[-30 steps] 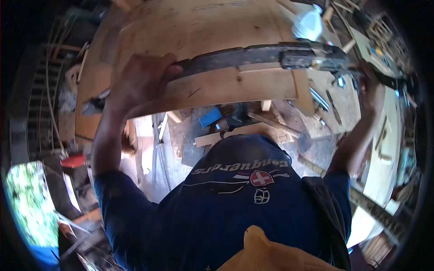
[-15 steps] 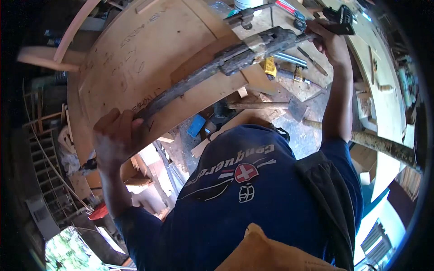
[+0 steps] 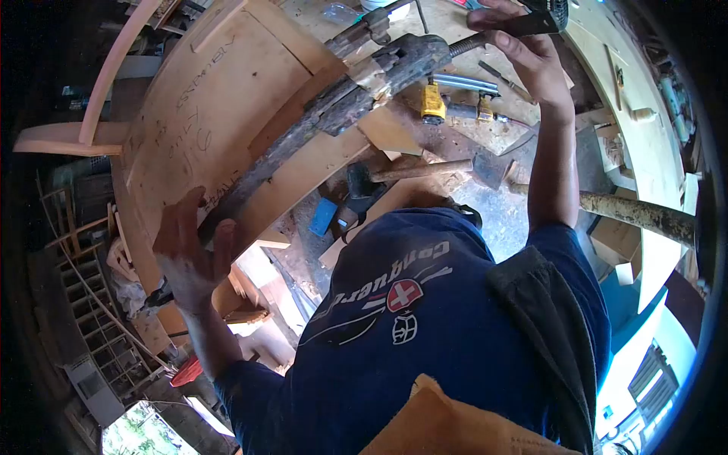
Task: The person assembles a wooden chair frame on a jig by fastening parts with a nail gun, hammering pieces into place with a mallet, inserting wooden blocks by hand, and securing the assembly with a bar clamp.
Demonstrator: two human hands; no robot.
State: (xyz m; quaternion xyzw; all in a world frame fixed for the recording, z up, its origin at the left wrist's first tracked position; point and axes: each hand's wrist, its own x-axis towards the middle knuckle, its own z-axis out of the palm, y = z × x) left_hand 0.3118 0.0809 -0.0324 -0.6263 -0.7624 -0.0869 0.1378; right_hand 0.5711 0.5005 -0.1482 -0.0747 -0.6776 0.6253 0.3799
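Observation:
A long dark metal bar clamp (image 3: 265, 163) lies diagonally over a wooden panel (image 3: 250, 83) with handwriting on it. At its lower-left end is my left hand (image 3: 189, 254), its fingers and thumb apart on either side of the bar and not wrapped round it. My right hand (image 3: 535, 64) is at the upper right, fingers and thumb closed round the black handle (image 3: 531, 24) at the end of the clamp's threaded screw (image 3: 469, 44). A second clamp (image 3: 364, 34) shows just behind the first.
Below the panel's edge lie a hammer (image 3: 421, 171), a blue block (image 3: 323, 216) and wood scraps. A yellow and black tool (image 3: 433, 105) lies right of the clamp. Farther right are a rusty pipe (image 3: 637, 212) and a long pale board (image 3: 652, 159).
The clamp and panel appear shifted left and slightly down in view. My left hand's fingers have opened from around the bar. My right hand remains at the handle.

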